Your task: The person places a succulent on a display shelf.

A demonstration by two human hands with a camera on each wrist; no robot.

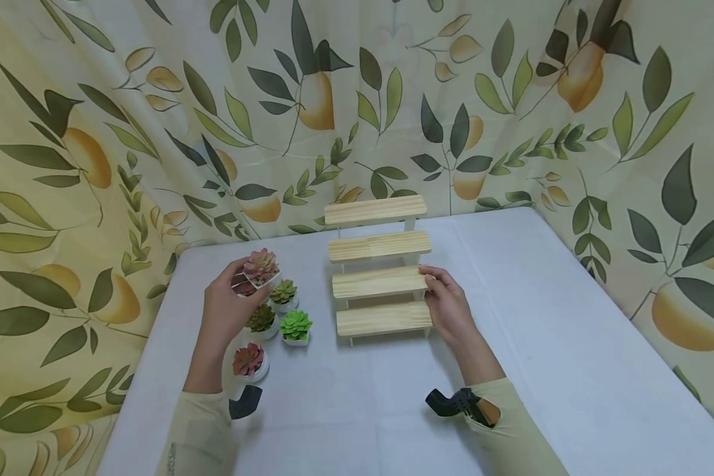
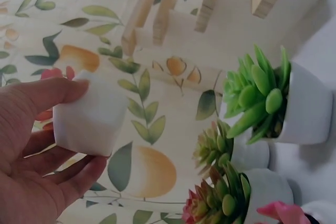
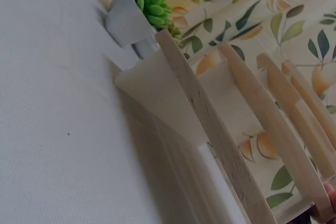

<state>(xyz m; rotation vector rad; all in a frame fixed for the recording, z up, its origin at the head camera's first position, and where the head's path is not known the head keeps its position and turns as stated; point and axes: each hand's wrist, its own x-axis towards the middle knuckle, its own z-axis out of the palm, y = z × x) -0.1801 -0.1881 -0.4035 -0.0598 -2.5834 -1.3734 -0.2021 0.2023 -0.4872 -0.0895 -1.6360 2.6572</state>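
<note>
My left hand (image 1: 229,301) holds a pink artificial succulent in a white pot (image 2: 92,114) above the table, with the thumb on one side of the pot and the fingers on the other. Below and beside it on the table stand a bright green succulent (image 1: 296,325), two duller green ones and a reddish succulent (image 1: 248,359), all in white pots. A stepped display stand (image 1: 381,284) with pale wooden shelves stands right of the plants. At its right side my right hand (image 1: 449,305) grips the end of a lower shelf; in the right wrist view only its fingertips (image 3: 331,195) show.
A white cloth covers the table (image 1: 357,403). Behind and beside it hangs a curtain (image 1: 357,99) printed with fruit and leaves. The stand's back shelf is near the table's far edge. Black straps with camera mounts (image 1: 446,402) sit at both wrists.
</note>
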